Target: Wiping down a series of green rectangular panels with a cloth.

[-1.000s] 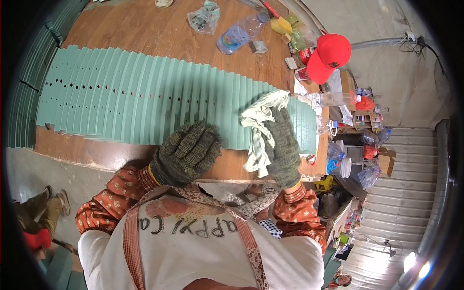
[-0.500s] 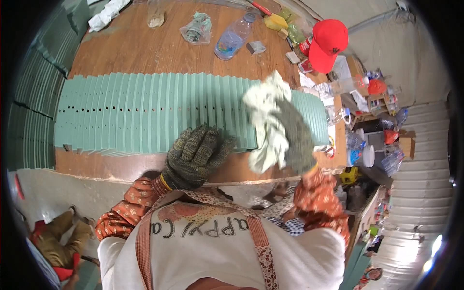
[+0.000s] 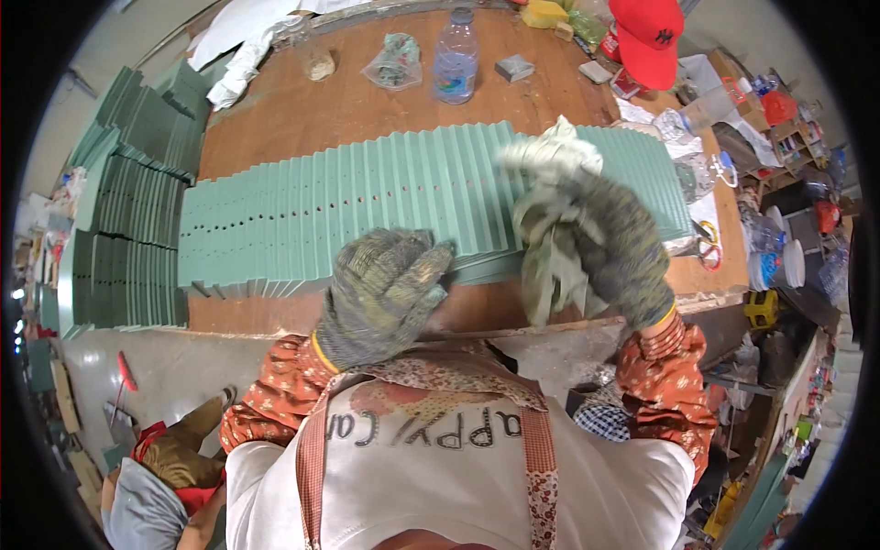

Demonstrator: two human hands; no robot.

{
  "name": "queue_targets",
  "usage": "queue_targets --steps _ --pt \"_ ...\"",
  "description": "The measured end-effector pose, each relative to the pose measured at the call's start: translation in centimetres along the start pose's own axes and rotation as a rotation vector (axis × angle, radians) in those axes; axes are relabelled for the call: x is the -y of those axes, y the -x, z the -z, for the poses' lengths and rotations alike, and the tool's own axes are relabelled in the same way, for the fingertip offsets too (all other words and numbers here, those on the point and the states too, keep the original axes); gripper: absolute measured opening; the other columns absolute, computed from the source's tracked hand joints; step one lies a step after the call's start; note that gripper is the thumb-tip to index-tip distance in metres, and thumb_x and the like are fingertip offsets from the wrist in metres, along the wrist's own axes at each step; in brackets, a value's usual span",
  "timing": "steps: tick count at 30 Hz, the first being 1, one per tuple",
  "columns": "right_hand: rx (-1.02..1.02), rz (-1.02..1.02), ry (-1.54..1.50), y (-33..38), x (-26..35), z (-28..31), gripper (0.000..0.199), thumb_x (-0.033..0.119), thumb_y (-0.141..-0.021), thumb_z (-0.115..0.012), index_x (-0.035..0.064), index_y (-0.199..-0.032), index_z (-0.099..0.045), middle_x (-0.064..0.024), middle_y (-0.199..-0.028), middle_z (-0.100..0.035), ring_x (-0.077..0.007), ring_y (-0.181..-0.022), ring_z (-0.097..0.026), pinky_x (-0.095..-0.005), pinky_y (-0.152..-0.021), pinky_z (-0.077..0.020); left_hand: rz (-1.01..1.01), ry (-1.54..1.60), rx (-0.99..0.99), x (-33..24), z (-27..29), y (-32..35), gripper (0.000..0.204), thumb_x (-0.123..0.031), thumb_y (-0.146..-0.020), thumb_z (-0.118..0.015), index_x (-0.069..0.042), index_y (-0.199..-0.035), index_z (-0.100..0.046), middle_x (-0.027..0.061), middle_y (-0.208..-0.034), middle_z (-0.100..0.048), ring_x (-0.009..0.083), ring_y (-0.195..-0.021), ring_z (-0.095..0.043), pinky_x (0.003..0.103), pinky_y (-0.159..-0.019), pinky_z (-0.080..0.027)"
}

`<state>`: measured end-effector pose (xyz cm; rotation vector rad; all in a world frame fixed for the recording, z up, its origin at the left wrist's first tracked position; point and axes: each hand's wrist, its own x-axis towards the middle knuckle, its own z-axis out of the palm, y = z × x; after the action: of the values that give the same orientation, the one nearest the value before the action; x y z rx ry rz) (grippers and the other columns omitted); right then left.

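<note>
A long row of overlapping pale green strips (image 3: pixel 302 197), with a line of small dark holes, lies across the wooden table. My right hand (image 3: pixel 619 247), in a dark grey-green knit glove, grips a crumpled whitish cloth (image 3: pixel 555 156) over the right part of the row. Part of the cloth hangs below the hand toward the table's front edge. My left hand (image 3: pixel 380 293), gloved the same way, is at the row's front edge, fingers curled. A bit of green shows beside its fingertips; what it holds, if anything, is unclear.
Stacks of green pieces (image 3: pixel 137 211) stand at the left. Toward the back are a plastic bottle (image 3: pixel 456 69), a crumpled plastic bag (image 3: pixel 394 62) and a red cap (image 3: pixel 649 41). Scissors (image 3: pixel 709 243) lie by the right edge. Another person (image 3: pixel 151 495) is at lower left.
My right hand and the cloth have shifted along the strips, and the cloth has changed shape. My left hand's fingers are more curled. The whole view has turned and shifted.
</note>
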<state>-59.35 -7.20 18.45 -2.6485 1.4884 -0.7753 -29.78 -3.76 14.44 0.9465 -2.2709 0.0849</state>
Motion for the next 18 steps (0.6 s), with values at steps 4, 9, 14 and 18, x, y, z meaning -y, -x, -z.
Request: queue_targets --steps 4,9,14,18 --pt "-0.016 -0.032 0.285 -3.4 -1.1 -2.0 0.064 0.028 -0.077 -0.071 0.0125 -0.134 -0.047 -0.0167 -0.123 -0.054 -0.0324 -0.103 -0.056 -0.0416 -0.085 -0.0474 -0.403 0.286 -0.229 1.3 2.3 -3.2 0.029 -0.015 -0.071 -0.067 -0.009 -0.100 -0.070 0.0087 -0.088 -0.068 0.0251 -0.069 -0.065 0.036 -0.055 -0.050" --pt "-0.290 0.209 0.190 -1.6 -0.2 -2.4 0.044 0.029 -0.075 -0.064 0.0092 -0.113 -0.059 -0.0128 -0.099 -0.061 -0.0332 -0.084 -0.060 -0.0447 -0.071 -0.0485 -0.355 0.116 -0.209 -5.0 5.9 -6.1 0.027 -0.016 -0.072 -0.066 -0.007 -0.097 -0.070 0.0085 -0.086 -0.068 0.0234 -0.070 -0.066 0.035 -0.054 -0.050" --pt "0.124 -0.101 -0.059 -1.9 3.2 2.1 0.046 0.022 -0.081 -0.069 0.0063 -0.122 -0.056 -0.0132 -0.114 -0.062 -0.0266 -0.105 -0.059 -0.0393 -0.094 -0.0444 -0.411 0.053 -0.411 -2.6 1.4 -5.1 0.031 -0.019 -0.074 -0.061 -0.003 -0.100 -0.066 0.0100 -0.094 -0.067 0.0242 -0.079 -0.066 0.036 -0.063 -0.052" --pt "0.498 -0.293 -1.006 -4.8 3.8 -1.2 0.046 0.023 -0.085 -0.066 0.0028 -0.125 -0.054 -0.0086 -0.096 -0.067 -0.0181 -0.096 -0.061 -0.0329 -0.080 -0.0514 -0.255 -0.162 -0.042 -1.4 -0.2 -1.6 0.036 -0.019 -0.075 -0.061 -0.007 -0.108 -0.064 0.0132 -0.113 -0.061 0.0298 -0.100 -0.061 0.046 -0.085 -0.048"
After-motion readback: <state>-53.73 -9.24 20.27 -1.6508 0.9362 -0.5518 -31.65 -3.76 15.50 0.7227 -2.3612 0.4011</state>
